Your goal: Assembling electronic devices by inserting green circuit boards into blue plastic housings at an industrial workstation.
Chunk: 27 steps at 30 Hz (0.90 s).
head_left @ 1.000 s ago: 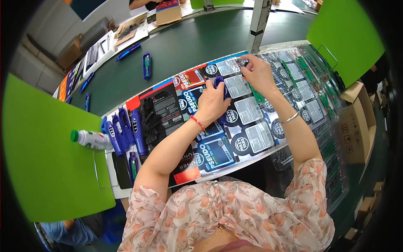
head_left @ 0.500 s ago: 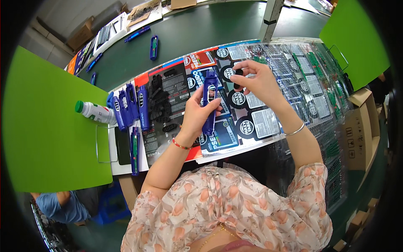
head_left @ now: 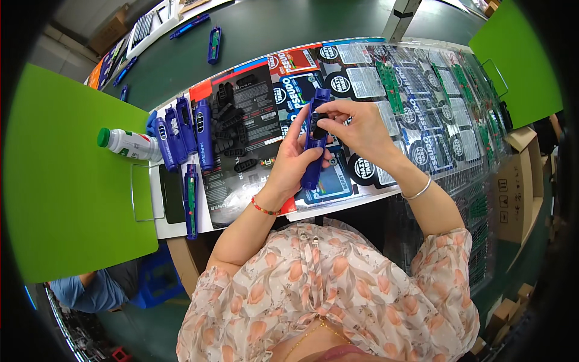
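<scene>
bright light; sheen on dark sheet (head_left: 260,111); edges bent, corners black

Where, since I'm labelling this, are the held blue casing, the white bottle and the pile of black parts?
Held blue casing (head_left: 312,170), head view: its lower part.
White bottle (head_left: 134,145), head view: its body.
Pile of black parts (head_left: 228,116), head view: its middle.

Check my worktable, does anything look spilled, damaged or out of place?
Nothing clearly looks spilled or damaged. The loose black pieces lie in a jumbled heap, untidy next to the roughly lined-up blue casings. The white bottle looks tipped, but the fisheye view may cause that; I can't tell.
</scene>
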Tool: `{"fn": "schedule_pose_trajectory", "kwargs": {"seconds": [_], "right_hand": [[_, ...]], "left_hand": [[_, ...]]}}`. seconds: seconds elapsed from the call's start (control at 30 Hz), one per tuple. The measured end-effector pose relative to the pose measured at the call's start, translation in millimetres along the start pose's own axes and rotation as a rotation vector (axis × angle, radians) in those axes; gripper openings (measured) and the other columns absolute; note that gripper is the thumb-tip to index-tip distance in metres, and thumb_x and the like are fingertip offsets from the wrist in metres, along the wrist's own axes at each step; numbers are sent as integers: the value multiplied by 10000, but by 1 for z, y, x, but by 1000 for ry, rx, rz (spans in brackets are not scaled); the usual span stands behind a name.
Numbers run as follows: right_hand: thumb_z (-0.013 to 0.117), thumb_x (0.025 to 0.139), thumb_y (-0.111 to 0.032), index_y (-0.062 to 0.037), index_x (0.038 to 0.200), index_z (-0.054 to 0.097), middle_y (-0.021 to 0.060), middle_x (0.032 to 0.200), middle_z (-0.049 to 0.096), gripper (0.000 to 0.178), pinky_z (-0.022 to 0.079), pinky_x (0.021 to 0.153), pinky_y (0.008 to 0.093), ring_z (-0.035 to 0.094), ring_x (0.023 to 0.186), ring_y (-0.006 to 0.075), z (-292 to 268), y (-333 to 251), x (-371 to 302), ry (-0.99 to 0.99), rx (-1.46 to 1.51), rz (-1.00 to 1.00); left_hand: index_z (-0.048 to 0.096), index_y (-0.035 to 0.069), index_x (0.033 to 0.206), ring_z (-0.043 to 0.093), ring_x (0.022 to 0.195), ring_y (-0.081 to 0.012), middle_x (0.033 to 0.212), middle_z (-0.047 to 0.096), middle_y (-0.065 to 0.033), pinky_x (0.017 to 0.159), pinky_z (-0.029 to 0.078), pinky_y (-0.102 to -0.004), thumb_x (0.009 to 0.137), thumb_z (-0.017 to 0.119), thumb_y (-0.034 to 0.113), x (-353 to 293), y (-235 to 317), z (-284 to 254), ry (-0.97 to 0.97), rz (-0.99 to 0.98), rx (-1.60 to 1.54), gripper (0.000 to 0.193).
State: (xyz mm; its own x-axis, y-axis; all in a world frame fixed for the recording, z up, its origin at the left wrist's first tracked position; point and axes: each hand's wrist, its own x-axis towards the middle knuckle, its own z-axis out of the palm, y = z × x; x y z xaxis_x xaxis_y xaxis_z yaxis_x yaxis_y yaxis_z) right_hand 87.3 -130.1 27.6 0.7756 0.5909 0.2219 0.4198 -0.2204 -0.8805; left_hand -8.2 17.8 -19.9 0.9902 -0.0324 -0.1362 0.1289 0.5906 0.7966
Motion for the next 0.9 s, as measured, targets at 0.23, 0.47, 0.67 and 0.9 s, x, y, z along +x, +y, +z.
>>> {"fn": "schedule_pose_trajectory", "kwargs": {"seconds": [0.23, 0.47, 0.67, 0.9], "right_hand": [[757, 747, -139, -73, 871, 704, 54, 829, 652, 149, 519, 587, 329, 647, 616, 211, 14, 7, -7, 126, -265, -110], [763, 723, -153, -112, 928, 670, 55, 928, 560, 229, 526, 617, 378, 653, 731, 253, 8, 5, -12, 132, -429, -108], [753, 725, -136, -115, 1001, 613, 59, 903, 563, 309, 521, 613, 386, 652, 725, 273, 7, 4, -13, 115, -472, -62], [720, 779, -165, -25, 937, 699, 181, 841, 705, 212, 558, 715, 406, 707, 789, 295, -90, 106, 60, 418, -778, 31]], "left_hand": [[186, 184, 1555, 622, 750, -128, 969, 652, -127, 634, 526, -262, 856, 526, -106, 1, -4, -2, -7, 19, 69, 830], [239, 157, 1539, 614, 647, -108, 840, 664, -104, 581, 519, -241, 994, 468, 52, -2, -8, 5, 78, -49, 150, 601], [261, 152, 1532, 608, 611, -97, 822, 670, -98, 567, 520, -232, 1008, 446, 57, -1, -12, 6, 73, -37, 254, 564], [231, 176, 1542, 614, 677, -127, 892, 667, -145, 582, 520, -266, 998, 498, 80, 1, -6, 6, 68, -16, 223, 613]]}}
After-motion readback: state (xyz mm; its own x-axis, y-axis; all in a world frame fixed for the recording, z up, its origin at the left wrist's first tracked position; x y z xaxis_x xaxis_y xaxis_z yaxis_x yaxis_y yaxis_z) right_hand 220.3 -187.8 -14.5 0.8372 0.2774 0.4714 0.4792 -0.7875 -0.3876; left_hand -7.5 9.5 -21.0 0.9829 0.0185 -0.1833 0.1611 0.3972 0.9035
